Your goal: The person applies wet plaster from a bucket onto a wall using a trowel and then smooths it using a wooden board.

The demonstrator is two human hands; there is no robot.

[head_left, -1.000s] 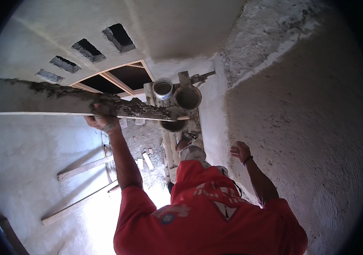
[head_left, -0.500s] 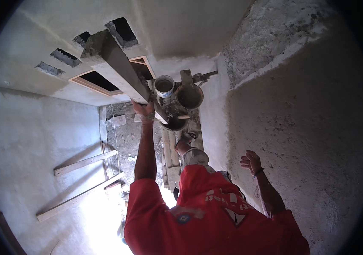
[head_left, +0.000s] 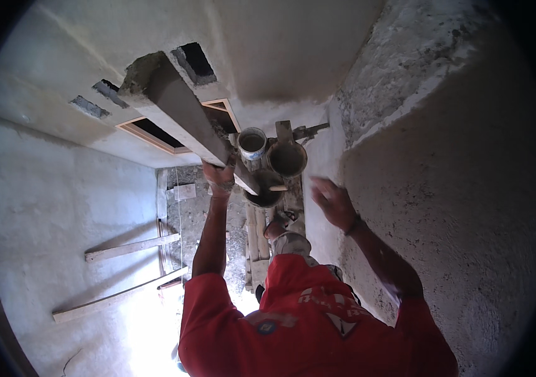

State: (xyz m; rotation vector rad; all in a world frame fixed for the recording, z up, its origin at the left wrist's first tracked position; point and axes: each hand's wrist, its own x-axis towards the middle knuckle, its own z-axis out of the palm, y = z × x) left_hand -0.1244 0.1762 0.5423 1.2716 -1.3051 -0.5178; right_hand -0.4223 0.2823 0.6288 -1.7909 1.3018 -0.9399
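My left hand [head_left: 219,174] is closed around a long, pale straight-edged bar [head_left: 183,116], which slants up to the far left. Grey mortar clings to the bar's side and upper end, while its lower end reaches over a dark tub [head_left: 263,204]. In that tub lies something with a short light wooden handle [head_left: 278,188]; the rest of it is hidden. My right hand [head_left: 335,204] is raised in the air beside the right wall, slightly blurred, its fingers stretched out and holding nothing.
A whitish bucket [head_left: 252,155] and a dark round bucket [head_left: 287,173] stand beyond the tub. Under my feet run planks or poles [head_left: 255,234]. Rough wall [head_left: 431,201] rises close on the right. Two boards [head_left: 131,247] slant against the left wall; a framed opening [head_left: 150,136] lies ahead.
My right hand has moved up and inward, toward the buckets. My left hand keeps its hold on the bar. The whole view has shifted slightly.
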